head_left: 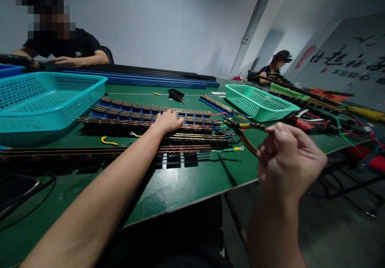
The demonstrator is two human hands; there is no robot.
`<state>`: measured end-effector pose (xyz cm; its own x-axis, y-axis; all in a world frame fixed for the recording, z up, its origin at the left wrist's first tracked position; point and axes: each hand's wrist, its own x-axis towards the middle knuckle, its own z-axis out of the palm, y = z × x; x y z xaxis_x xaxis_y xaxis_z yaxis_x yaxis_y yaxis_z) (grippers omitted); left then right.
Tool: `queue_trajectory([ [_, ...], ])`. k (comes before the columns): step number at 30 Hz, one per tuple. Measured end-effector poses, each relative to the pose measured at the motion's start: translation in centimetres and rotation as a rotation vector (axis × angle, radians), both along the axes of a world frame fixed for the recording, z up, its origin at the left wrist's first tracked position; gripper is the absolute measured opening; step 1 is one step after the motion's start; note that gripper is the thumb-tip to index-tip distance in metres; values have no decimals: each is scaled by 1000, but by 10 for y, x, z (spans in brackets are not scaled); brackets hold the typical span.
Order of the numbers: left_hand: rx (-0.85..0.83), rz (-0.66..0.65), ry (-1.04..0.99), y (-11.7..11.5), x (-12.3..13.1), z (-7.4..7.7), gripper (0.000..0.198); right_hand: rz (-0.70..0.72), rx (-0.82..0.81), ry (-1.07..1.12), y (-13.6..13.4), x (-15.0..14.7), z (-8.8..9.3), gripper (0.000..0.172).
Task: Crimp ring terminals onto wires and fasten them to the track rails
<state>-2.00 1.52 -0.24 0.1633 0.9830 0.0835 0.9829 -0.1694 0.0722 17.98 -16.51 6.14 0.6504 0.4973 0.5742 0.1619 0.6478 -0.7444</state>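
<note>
My left hand (pixel 168 121) lies on a row of blue-based strips with copper-coloured rods (pixel 132 111), its fingers apart and partly hidden among the rods. In my right hand (pixel 284 151) is a pair of pliers (pixel 251 127) with black and yellow handles. The jaws point left, close to the wire ends at the strips' right end. A green wire (pixel 227 150) with a yellow sleeve and ring terminal sticks out from the nearer rods (pixel 186 149). Another ring terminal (pixel 132 134) shows left of my left wrist.
A teal basket (pixel 66 111) stands at the left, a green basket (pixel 261 113) at the right. A yellow wire piece (pixel 108 141) and a small black box (pixel 175 94) lie on the green table (pixel 168 195). Two people sit beyond. Tangled wires (pixel 339 119) lie at right.
</note>
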Motion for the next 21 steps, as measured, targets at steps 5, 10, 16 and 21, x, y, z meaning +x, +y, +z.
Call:
queue_trajectory([
  [5,11,-16,-13,-3,0,2,66,130,-87,-80,82,12,-2,21],
  [10,0,-5,-10,-3,0,2,65,119,-163,-99,147,19,-22,27],
  [16,-5,-3,-9,-3,1,2,65,47,-182,-9,170,27,-48,29],
  [21,-12,-6,-12,-4,1,3,65,76,-269,-18,171,30,-51,28],
])
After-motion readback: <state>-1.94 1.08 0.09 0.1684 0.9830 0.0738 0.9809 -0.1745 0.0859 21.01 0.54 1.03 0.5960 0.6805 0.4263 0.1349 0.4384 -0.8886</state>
